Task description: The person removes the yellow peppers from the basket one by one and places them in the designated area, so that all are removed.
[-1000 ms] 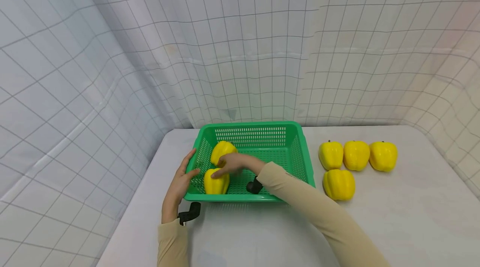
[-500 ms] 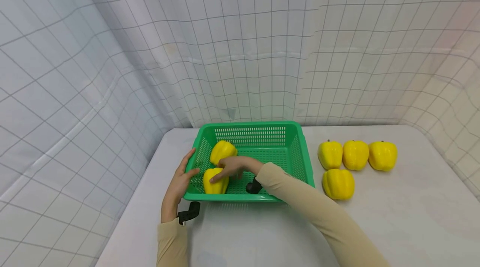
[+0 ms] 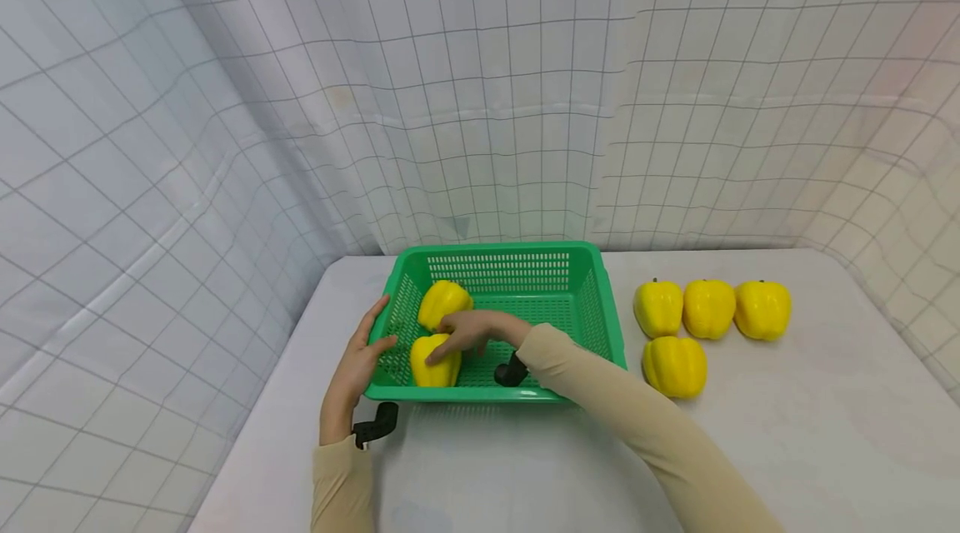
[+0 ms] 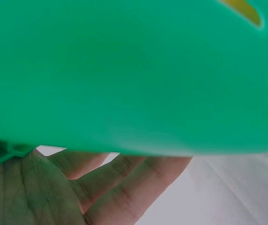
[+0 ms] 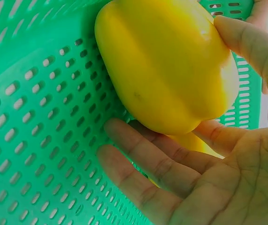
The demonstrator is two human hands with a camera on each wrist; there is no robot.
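A green slotted plastic basket point(image 3: 465, 394) stands on the white table. My left hand point(image 3: 352, 366) grips its left rim, thumb over the edge and fingers along the outside; in the left wrist view the green wall hides the fingertips. Inside the basket, my right hand point(image 3: 474, 329) holds a yellow bell pepper point(image 3: 431, 375) at the near left corner. In the right wrist view the thumb and forefinger lie on either side of this pepper, and the other fingers spread below it. Just behind sits a second yellow bell pepper point(image 3: 445, 301), partly covered by the right hand.
Right of the basket, several yellow bell peppers point(image 3: 708, 310) stand on the table, one point(image 3: 675, 368) in front of the others. A white checked curtain point(image 3: 480, 117) surrounds the table at the back and sides. A black wrist camera point(image 3: 377, 426) sits under the left wrist.
The held pepper has shifted slightly to the right within the basket, together with my right hand. My left hand stays on the rim, and the other peppers stay where they were.
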